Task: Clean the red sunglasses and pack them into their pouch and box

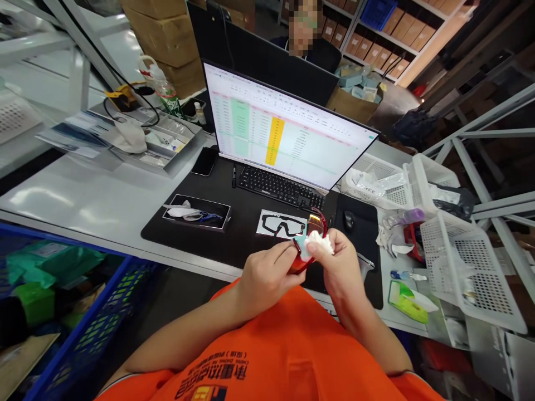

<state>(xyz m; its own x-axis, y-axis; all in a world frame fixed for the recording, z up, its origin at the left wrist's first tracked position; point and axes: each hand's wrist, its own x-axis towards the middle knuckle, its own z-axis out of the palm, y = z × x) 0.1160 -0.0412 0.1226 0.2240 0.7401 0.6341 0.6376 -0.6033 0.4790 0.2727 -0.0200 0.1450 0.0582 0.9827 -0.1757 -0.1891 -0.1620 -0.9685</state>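
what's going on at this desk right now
A person in an orange shirt sits at a desk and holds a pair of red-lensed glasses over the edge of a black desk mat. The left hand grips the frame from below, while the right hand presses a white wipe against the lens. Behind the hands sit a keyboard and a monitor showing a spreadsheet. A card printed with a goggle outline lies on the mat. Another person sits beyond the monitor.
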